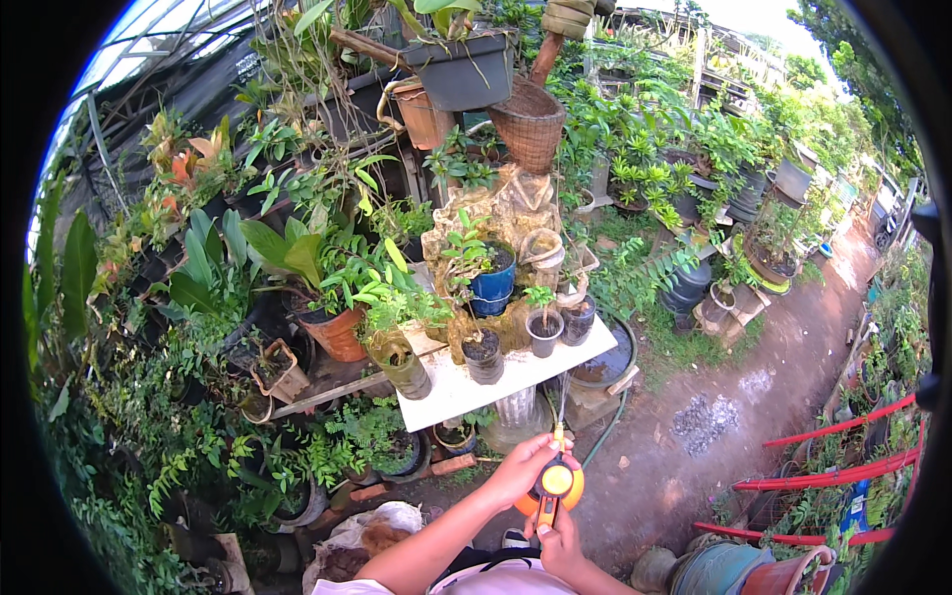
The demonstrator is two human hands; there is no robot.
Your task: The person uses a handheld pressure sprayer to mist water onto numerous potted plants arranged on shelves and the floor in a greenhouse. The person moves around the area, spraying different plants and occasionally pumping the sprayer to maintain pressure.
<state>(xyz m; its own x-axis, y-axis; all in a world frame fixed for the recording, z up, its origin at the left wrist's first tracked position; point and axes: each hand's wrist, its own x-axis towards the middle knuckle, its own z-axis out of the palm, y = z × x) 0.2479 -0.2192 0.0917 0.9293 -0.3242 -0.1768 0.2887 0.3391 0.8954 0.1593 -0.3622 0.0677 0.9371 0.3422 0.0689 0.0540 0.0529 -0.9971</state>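
Observation:
Both my hands are closed around an orange, yellow and black hand sprayer [556, 480] in front of my body. My left hand [526, 470] grips it from the left, near its narrow yellow nozzle. Lower down, my right hand [562, 543] wraps the near end. A thin pale streak, perhaps water, runs from the nozzle tip toward the white board [501, 397]. On the board stand a grey pot with a seedling [544, 333], a dark-filled clear pot [483, 359], a cut plastic container [401, 367] and a blue pot [493, 286].
A large terracotta pot [337, 333] with a leafy plant stands left of the board. Hanging above are a dark grey planter [462, 71] and a woven basket [529, 124]. A green hose [605, 436] lies right of the board. Red rails [833, 473] cross the right side beyond a dirt path [684, 476].

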